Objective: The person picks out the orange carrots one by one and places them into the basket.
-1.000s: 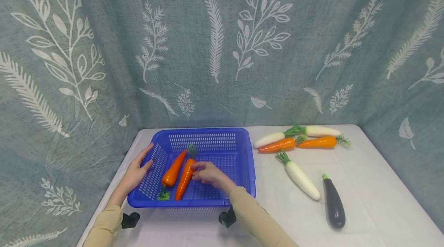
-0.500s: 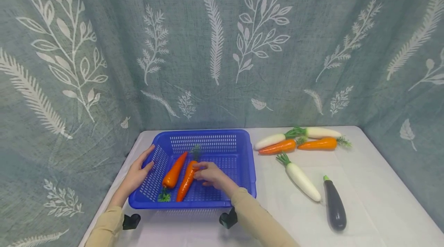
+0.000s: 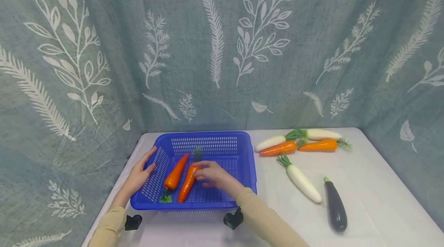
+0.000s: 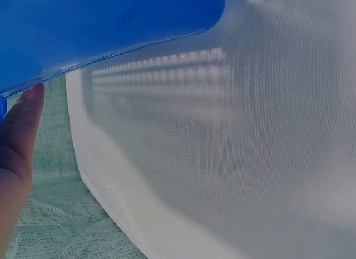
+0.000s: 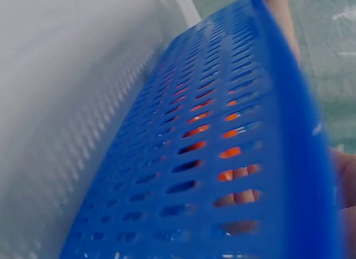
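In the head view, my left hand (image 3: pixel 138 175) holds the left rim of a blue perforated plastic basket (image 3: pixel 204 205), thumb over the inner side. The left wrist view shows one finger (image 4: pixel 28 111) against the basket's outer side. Inside lie two carrots. The left carrot (image 3: pixel 177 172) has its green top toward me; the right carrot (image 3: pixel 187 185) has its top toward the back. My right hand (image 3: pixel 218 175) is over the basket, loosened fingertips at the right carrot's thick end, partly covering it. Through the slots in the right wrist view, fingers (image 5: pixel 239 186) and orange show.
On the white table (image 3: pixel 374 193), right of the basket, lie two white radishes, one radish (image 3: pixel 320 134) at the back, and two carrots, one carrot (image 3: pixel 318 145) beside it. Nearer me are another radish (image 3: pixel 303 181) and an eggplant (image 3: pixel 335 206). A patterned curtain (image 3: pixel 222 46) hangs behind.
My right forearm has shifted slightly right, and the fingers have loosened at the carrot. The left hand stays on the rim. The whole view has drifted a little.
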Demonstrator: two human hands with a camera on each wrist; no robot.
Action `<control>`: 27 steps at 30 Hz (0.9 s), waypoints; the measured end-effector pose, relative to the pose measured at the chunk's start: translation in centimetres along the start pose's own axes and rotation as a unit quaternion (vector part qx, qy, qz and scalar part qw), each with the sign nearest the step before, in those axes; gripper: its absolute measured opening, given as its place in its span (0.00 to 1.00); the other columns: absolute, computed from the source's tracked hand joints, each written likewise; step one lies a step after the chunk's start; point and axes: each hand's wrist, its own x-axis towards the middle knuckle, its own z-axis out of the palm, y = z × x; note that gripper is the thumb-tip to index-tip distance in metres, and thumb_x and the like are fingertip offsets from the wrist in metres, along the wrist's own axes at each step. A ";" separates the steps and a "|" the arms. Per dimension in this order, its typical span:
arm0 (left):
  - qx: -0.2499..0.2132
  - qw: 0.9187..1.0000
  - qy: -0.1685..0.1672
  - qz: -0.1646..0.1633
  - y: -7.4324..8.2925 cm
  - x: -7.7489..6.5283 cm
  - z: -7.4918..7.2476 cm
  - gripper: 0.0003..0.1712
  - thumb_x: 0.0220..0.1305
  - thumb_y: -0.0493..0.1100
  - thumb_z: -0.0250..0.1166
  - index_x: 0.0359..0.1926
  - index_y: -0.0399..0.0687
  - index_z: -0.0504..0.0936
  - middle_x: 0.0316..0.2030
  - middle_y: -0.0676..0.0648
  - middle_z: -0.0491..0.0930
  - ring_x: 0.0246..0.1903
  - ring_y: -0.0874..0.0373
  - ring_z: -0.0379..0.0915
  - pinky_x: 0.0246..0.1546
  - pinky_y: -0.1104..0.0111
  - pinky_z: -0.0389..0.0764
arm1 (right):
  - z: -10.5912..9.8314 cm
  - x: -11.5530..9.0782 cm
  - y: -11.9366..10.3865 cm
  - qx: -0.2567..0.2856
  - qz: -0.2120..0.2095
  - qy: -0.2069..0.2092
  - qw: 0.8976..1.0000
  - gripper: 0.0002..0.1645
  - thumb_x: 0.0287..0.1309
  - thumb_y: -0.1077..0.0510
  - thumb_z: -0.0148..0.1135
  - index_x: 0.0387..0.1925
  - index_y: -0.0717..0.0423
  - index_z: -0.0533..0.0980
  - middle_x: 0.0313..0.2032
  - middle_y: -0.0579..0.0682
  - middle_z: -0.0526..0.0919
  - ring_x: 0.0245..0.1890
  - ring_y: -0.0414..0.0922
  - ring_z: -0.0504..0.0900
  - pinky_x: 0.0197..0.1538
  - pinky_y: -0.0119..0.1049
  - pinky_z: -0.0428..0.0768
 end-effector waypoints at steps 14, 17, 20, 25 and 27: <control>0.008 1.000 0.000 -0.002 0.2 0.0 0.1 0.31 0.69 0.31 0.48 0.71 0.36 0.53 0.71 0.30 0.49 0.69 0.30 0.44 0.67 0.39 0.49 | -2.1 -1.2 -0.6 -0.002 -0.013 -0.035 0.999 0.27 0.59 0.55 0.60 0.60 0.60 0.72 0.54 0.61 0.79 0.54 0.59 0.78 0.56 0.53 0.78; 0.005 1.000 -0.001 0.000 0.2 0.0 0.2 0.31 0.69 0.31 0.48 0.71 0.36 0.53 0.71 0.30 0.49 0.69 0.30 0.44 0.67 0.38 0.48 | -2.5 -1.5 -0.5 -0.005 -0.019 -0.039 0.999 0.28 0.60 0.55 0.60 0.60 0.60 0.71 0.54 0.61 0.79 0.55 0.59 0.77 0.56 0.52 0.78; 0.008 1.000 -0.001 0.001 0.1 -0.1 0.3 0.31 0.69 0.32 0.48 0.72 0.37 0.53 0.71 0.30 0.49 0.69 0.30 0.44 0.67 0.38 0.49 | -2.9 -2.0 -0.6 -0.005 -0.024 -0.042 0.999 0.28 0.60 0.54 0.60 0.60 0.60 0.71 0.53 0.60 0.80 0.55 0.59 0.77 0.56 0.52 0.78; 0.013 1.000 0.001 0.001 0.0 -0.2 0.3 0.32 0.70 0.33 0.49 0.72 0.38 0.53 0.71 0.31 0.49 0.70 0.31 0.44 0.67 0.39 0.50 | -3.3 -2.8 -0.9 -0.012 -0.028 -0.043 0.999 0.27 0.61 0.53 0.60 0.61 0.58 0.71 0.54 0.60 0.79 0.51 0.53 0.80 0.58 0.52 0.77; 0.016 1.000 0.001 -0.002 0.0 -0.3 0.2 0.32 0.70 0.34 0.49 0.72 0.39 0.52 0.72 0.31 0.48 0.70 0.31 0.44 0.67 0.39 0.50 | -3.5 -3.0 -1.0 -0.013 -0.030 -0.047 0.998 0.27 0.61 0.54 0.59 0.61 0.58 0.71 0.55 0.60 0.78 0.51 0.53 0.80 0.59 0.54 0.76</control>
